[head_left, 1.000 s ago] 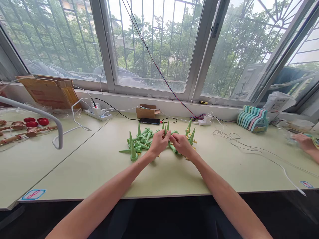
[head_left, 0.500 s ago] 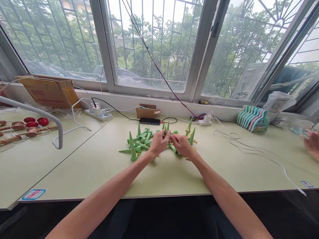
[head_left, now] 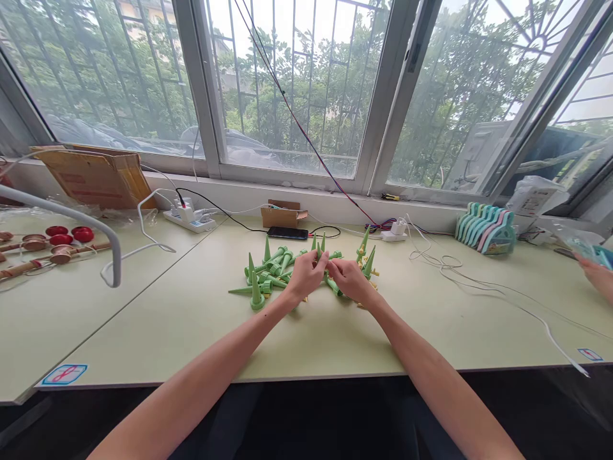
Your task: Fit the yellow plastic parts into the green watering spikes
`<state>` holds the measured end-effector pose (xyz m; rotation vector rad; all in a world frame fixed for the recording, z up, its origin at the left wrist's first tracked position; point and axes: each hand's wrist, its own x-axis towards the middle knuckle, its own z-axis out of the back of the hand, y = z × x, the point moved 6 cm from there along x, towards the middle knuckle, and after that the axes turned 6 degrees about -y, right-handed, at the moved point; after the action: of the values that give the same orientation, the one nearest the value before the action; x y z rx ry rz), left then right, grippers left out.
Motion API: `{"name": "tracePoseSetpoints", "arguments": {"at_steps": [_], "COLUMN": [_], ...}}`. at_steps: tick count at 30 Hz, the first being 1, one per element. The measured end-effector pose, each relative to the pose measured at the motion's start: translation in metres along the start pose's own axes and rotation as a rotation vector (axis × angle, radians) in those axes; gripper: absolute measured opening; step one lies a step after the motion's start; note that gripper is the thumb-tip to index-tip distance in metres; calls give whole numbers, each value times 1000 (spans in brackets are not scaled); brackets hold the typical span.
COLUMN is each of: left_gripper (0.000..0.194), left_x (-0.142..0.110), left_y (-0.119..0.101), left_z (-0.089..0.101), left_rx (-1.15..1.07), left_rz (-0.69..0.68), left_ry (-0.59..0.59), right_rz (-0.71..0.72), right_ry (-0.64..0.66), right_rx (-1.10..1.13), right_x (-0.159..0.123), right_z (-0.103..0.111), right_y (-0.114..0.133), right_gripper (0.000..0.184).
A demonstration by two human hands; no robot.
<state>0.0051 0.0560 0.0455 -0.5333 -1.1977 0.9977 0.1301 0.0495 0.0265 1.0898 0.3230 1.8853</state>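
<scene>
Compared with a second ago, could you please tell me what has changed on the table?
At the right edge, a co-worker's hand has drawn back slightly rightward, the clear plastic bag has shifted, and a dark object now shows. The left hand and right hand stayed together among the green plastic spikes, with no visible grasp or release.
</scene>
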Motion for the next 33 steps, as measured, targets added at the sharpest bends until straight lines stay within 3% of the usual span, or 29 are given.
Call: {"name": "tracePoseSetpoints", "arguments": {"at_steps": [21, 33], "left_gripper": [46, 47], "left_x": [1, 0], "left_y": [-1, -1], "left_z": [3, 1], "left_rx": [17, -7], "left_rz": [-7, 0], "left_ry": [-35, -20], "right_rz": [26, 8], "right_ry": [-44, -12], "right_rx": [-36, -33], "right_x": [0, 1], "right_z": [4, 0], "right_y": [5, 0], "right_gripper": [47, 57]}}
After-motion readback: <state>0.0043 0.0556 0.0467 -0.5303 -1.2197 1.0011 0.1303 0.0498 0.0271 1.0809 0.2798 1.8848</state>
